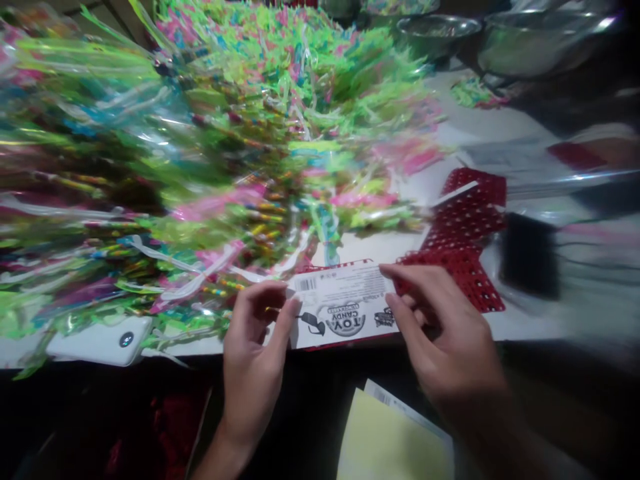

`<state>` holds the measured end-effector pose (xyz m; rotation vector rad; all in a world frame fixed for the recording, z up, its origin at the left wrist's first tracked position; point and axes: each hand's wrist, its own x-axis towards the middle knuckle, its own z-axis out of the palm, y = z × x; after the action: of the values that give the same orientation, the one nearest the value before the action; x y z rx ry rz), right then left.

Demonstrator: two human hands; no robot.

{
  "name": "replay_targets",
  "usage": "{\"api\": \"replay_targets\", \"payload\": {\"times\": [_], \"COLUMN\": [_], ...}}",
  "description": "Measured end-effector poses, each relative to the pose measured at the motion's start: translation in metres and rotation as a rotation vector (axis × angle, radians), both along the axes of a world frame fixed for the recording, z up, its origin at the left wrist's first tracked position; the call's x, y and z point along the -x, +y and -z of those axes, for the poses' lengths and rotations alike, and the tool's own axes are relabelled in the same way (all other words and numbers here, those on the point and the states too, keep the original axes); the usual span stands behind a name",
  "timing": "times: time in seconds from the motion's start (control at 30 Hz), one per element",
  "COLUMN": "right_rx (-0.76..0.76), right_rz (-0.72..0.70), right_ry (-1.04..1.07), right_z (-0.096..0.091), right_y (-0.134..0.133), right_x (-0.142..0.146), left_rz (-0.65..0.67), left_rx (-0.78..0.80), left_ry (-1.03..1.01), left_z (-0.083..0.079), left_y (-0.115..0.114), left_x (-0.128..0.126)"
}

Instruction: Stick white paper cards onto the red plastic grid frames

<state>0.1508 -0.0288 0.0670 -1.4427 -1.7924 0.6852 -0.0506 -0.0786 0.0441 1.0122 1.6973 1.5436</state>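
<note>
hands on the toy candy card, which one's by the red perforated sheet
The right hand, over the red perforated sheet; the left hand is farther off, at the barcode end.

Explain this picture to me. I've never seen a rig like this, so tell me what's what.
This picture comes from a camera worn on a person's head, looking down at their own bare hands. The left hand and right hand both hold a white card printed "Toy Candy", which appears upside down from here. On the white table lie a big bunch of shiny green and pink shreds, a red perforated sheet and a white power bank. Steel bowls sit farther off.
</note>
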Motion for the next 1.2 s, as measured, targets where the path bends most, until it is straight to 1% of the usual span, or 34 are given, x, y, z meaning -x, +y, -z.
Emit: {"api": "replay_targets", "payload": {"times": [0.1,0.2,0.27,0.33,0.47,0.5,0.57,0.63,0.7,0.77,0.83,0.9,0.97,1.03,1.1,1.13,1.17,1.2], "right_rx": [-0.034,-0.020,-0.004,0.015,0.073,0.058,0.009,-0.031,-0.029,-0.040,-0.044,-0.005,0.112,0.261,0.344,0.334,0.285,0.204], "right_rz": [0.022,0.054,0.026,0.022,0.164,0.148,0.029,-0.110,-0.187,-0.154,-0.042,0.063,0.075,0.021,0.007,0.033,0.071,0.111], "right_ry": [0.108,0.212,0.291,0.360,0.436,0.441,0.435,0.416,0.401,0.410,0.444,0.503,0.600,0.738,0.855,0.872,0.853,0.798], "right_z": [-0.019,-0.030,-0.034,-0.038,-0.039,-0.037,-0.030,-0.022,-0.016,-0.014,-0.015,-0.016,-0.017,-0.016,-0.017,-0.018,-0.019,-0.021], "right_y": [-0.013,-0.024,-0.029,-0.034,-0.042,-0.043,-0.041,-0.039,-0.038,-0.040,-0.043,-0.046,-0.049,-0.052,-0.056,-0.059,-0.061,-0.063], "right_x": [0.002,-0.001,-0.003,-0.003,-0.008,-0.012,-0.023,-0.036,-0.043,-0.041,-0.033,-0.024,-0.019,-0.017,-0.015,-0.013,-0.010,-0.007], "left_rz": [-0.038,-0.030,0.003,0.030,0.121,0.156,0.212,0.228,0.224,0.218,0.208,0.172,0.153,0.199,0.292,0.314,0.307,0.274], "left_rx": [-0.095,-0.070,-0.048,-0.045,-0.003,0.011,0.046,0.079,0.107,0.097,0.054,0.011,-0.001,0.010,0.026,0.015,-0.014,-0.058], "left_ry": [-0.126,-0.350,-0.479,-0.551,-0.662,-0.684,-0.701,-0.703,-0.698,-0.664,-0.610,-0.567,-0.518,-0.437,-0.264,-0.127,0.037,0.207], "left_z": [-0.015,-0.028,-0.033,-0.036,-0.039,-0.039,-0.039,-0.039,-0.038,-0.037,-0.034,-0.030,-0.026,-0.023,-0.023,-0.024,-0.026,-0.028], "left_y": [-0.007,-0.013,-0.017,-0.022,-0.032,-0.034,-0.038,-0.041,-0.042,-0.042,-0.044,-0.046,-0.048,-0.047,-0.045,-0.043,-0.043,-0.043], "left_x": [-0.002,-0.003,-0.005,-0.007,-0.011,-0.011,-0.011,-0.010,-0.009,-0.009,-0.009,-0.008,-0.006,-0.003,-0.002,-0.002,-0.002,-0.003]}}
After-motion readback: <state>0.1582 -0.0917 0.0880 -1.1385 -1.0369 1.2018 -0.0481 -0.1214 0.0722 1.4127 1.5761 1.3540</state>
